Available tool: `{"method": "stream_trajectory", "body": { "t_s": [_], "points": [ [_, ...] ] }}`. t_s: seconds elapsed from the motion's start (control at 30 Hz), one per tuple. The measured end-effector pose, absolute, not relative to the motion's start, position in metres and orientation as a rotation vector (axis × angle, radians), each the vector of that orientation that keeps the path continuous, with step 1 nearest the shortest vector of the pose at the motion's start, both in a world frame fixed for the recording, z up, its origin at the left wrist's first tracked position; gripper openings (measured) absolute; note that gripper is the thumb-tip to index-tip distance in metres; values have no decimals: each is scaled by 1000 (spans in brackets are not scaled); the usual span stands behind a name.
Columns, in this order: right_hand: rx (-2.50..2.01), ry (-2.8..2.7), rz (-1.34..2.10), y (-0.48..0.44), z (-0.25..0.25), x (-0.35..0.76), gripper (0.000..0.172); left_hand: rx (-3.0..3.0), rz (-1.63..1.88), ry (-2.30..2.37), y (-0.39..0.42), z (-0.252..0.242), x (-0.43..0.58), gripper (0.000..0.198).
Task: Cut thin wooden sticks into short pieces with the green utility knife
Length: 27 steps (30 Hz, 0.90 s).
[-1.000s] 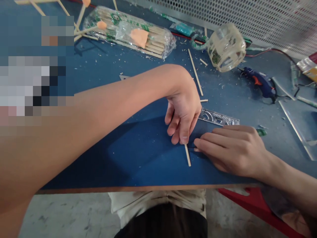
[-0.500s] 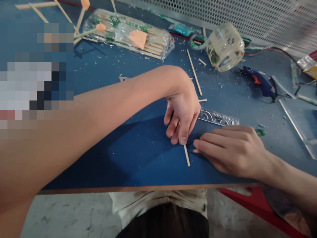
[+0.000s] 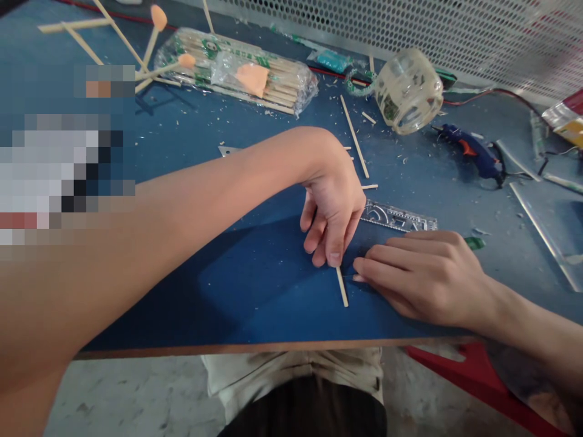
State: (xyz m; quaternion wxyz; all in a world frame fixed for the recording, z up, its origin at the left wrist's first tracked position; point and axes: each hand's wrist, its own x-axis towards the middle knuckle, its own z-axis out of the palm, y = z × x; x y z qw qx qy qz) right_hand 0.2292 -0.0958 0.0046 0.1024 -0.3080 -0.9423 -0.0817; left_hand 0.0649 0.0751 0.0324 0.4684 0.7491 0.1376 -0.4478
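Observation:
A thin wooden stick (image 3: 341, 286) lies on the blue table (image 3: 255, 291) near its front edge. My left hand (image 3: 332, 209) reaches across from the left and presses its fingertips down on the stick's upper part. My right hand (image 3: 426, 276) lies flat on the table just right of the stick, fingertips touching it at the side; what is under the palm is hidden. A clear plastic ruler (image 3: 398, 216) lies just behind both hands.
A bag of wooden sticks (image 3: 237, 73), a stick frame with orange blobs (image 3: 136, 42), a roll of clear tape (image 3: 407, 91), a blue glue gun (image 3: 471, 152) and loose sticks (image 3: 354, 136) lie further back. Mesh fence behind; clear strips at right (image 3: 542, 237).
Both hands stay in place on the stick; the view has shifted slightly, nothing else has visibly moved.

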Motion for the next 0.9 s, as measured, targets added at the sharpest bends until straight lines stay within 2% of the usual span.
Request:
{"method": "stream_trajectory", "body": {
  "t_s": [0.23,0.43,0.57,0.77,0.9],
  "points": [
    [-939,-2821,-254,-99,2,234,21,1835,-1096,352,73,33,66,19],
    [-884,-2814,-254,-102,3,230,18,1825,-1100,329,75,33,63,34],
    [-891,-2824,-323,-103,5,223,26,1791,-1124,359,75,33,63,40],
    [-903,-2779,-229,-97,3,229,16,1780,-1135,369,75,32,63,42],
    [-934,-2784,-214,-96,3,231,21,1747,-1138,374,76,32,62,39]
  ]
}}
